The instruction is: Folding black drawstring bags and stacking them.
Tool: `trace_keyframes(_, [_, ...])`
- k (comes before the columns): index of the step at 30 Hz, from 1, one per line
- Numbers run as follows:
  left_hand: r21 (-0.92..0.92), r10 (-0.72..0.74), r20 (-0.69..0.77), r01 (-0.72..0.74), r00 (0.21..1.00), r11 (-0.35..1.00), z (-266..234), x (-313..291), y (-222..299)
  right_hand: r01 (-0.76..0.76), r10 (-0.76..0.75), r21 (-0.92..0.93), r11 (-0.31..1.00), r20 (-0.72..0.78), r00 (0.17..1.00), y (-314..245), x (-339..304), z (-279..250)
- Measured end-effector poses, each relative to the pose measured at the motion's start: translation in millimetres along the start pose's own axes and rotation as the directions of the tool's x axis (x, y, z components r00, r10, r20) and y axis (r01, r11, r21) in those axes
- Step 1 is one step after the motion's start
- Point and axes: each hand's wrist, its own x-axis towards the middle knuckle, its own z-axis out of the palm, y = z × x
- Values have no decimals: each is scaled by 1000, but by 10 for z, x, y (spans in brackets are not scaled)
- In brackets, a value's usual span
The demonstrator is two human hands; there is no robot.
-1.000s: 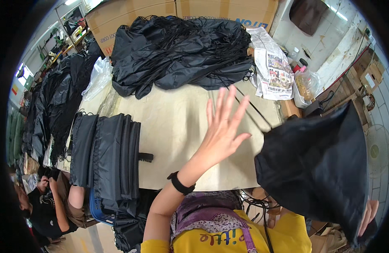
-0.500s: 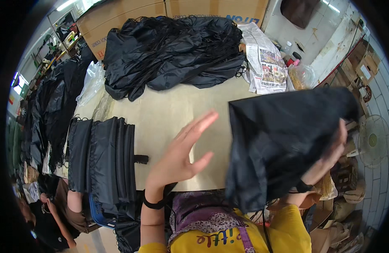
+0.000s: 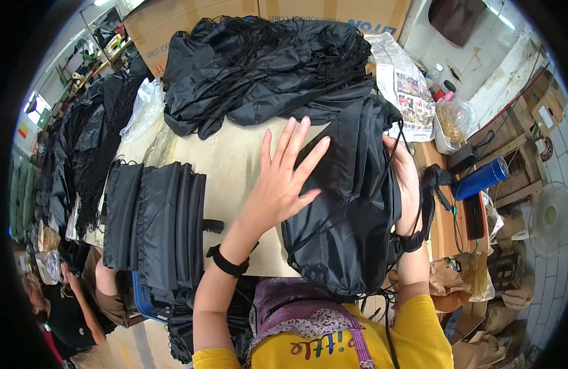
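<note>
A black drawstring bag [image 3: 339,246] of thin shiny fabric lies in front of me at the right of the pale tabletop [image 3: 232,154], its upper part bunched in folds with cords hanging loose. My right hand [image 3: 404,175] grips the fabric at its right edge, and part of the fingers is hidden behind it. Over the bag's upper left side, my left hand [image 3: 284,172] is open with fingers spread; whether it touches the cloth I cannot tell. To the left sits a row of folded black bags [image 3: 164,227].
A large heap of black bags [image 3: 265,74] covers the far side, beside newspaper [image 3: 407,92]. At right are a blue bottle [image 3: 483,178], a phone [image 3: 475,218] and a fan [image 3: 548,215]. Another person [image 3: 65,307] sits at lower left.
The bag, held up and blurred at the right before, has come down and left onto the table. My right hand moved left with it; my left hand shifted slightly right, toward the bag.
</note>
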Motion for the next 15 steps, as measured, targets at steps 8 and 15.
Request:
trace_keyframes(8, [-475,-486,58,452,872,755,194,39,-247,-52,58,-65,996,79,995,-59,368,-411])
trace_keyframes(15, [-938,-925,-23,312,379,151,-436,530,-768,231,-136,-427,875,240,961,-304,716,-380])
